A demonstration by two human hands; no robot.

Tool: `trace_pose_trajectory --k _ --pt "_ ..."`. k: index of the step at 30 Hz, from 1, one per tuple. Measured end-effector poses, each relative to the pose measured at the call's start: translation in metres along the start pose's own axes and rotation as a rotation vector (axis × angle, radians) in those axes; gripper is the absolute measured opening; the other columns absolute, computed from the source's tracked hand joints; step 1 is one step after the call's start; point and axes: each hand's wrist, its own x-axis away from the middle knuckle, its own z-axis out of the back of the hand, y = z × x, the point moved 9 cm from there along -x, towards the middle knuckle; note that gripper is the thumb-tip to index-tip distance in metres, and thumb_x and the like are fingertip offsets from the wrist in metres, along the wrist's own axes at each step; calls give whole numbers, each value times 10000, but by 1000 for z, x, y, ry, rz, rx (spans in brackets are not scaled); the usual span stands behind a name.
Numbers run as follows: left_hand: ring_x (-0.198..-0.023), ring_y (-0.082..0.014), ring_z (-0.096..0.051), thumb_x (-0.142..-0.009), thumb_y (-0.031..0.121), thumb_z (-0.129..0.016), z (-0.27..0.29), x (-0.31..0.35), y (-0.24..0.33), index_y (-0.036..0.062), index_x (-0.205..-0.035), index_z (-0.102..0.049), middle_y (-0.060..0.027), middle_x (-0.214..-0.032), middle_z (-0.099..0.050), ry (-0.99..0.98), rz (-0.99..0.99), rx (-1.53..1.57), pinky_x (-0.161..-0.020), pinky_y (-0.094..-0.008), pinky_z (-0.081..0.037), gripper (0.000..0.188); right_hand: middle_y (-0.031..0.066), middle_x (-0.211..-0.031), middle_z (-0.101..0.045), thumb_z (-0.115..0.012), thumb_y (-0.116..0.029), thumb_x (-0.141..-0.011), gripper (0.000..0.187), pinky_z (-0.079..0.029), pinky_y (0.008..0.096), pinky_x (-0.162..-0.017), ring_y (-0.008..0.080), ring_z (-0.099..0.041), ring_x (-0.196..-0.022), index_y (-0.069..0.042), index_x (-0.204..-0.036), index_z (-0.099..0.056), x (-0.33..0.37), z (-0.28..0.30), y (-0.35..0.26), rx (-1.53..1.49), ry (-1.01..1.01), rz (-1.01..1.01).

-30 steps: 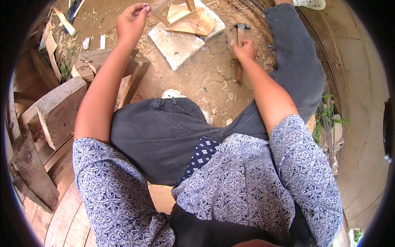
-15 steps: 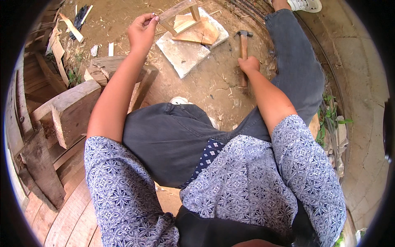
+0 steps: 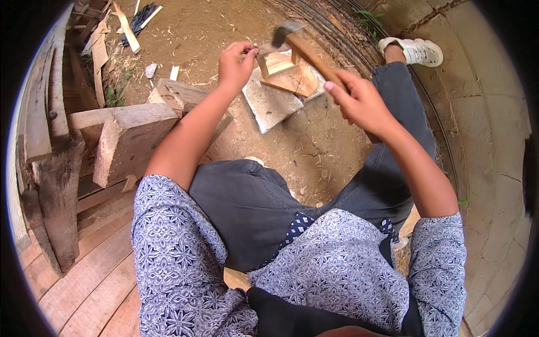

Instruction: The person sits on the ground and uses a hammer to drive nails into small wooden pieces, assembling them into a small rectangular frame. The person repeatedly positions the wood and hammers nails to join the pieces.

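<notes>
My right hand [image 3: 360,104] is wrapped round the wooden handle of a claw hammer [image 3: 314,57]. The hammer is raised, its dark metal head over the wooden frame. My left hand [image 3: 236,66] is closed at the frame's left end, thumb and finger pinching a small shiny nail [image 3: 255,46] at its top corner. The small wooden frame [image 3: 263,66] stands above a flat piece of wood [image 3: 303,81], its top bar partly hidden by the hammer. Under the wood lies a pale stone slab [image 3: 269,106] on the dirt ground.
Stacked rough timber [image 3: 137,132] and planks [image 3: 90,281] fill the left side. Wood offcuts [image 3: 128,31] and a black scrap [image 3: 137,22] lie at the far left. Dark rods [image 3: 337,39] run along a concrete wall [image 3: 483,112] at the right, beside my outstretched leg [image 3: 404,106].
My right hand has lifted the hammer from low on the right, up and leftward over the frame. The view has shifted, so the slab and left hand appear lower and further right.
</notes>
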Motion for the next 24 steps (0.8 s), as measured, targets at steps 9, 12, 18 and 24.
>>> trace_pose_trajectory --k 9,12,18,24 --pt "-862 -267 -685 -858 91 -734 -4 -2 4 12 -946 -721 -133 -926 -700 49 -29 41 -787 -367 -530 119 167 -748 -646 -617 -239 -979 330 -472 365 -609 201 -587 -628 -20 -1223 -645 -22 -20 -53 -39 245 416" --pt "-874 -237 -697 -875 100 -736 -5 -4 2 0 -967 -719 -131 -944 -704 36 -27 -3 -800 -338 -537 136 174 -772 -659 -612 -229 -981 324 -480 351 -623 187 -597 -641 -30 -1234 -647 -33 -29 -31 210 78 175" --pt "-891 -244 -705 -882 97 -724 -4 0 -4 -3 -975 -720 -142 -957 -707 19 71 63 -797 -343 -536 137 176 -792 -675 -633 -250 -970 363 -474 339 -626 154 -602 -657 -36 -1263 -639 -25 -12 -67 -6 245 425" --pt "-912 -251 -708 -895 135 -720 -6 -3 1 -3 -985 -722 -148 -959 -714 0 23 -23 -804 -348 -537 165 139 -779 -678 -630 -249 -981 363 -470 309 -628 123 -584 -670 -37 -1275 -639 -39 -19 -41 249 50 218"
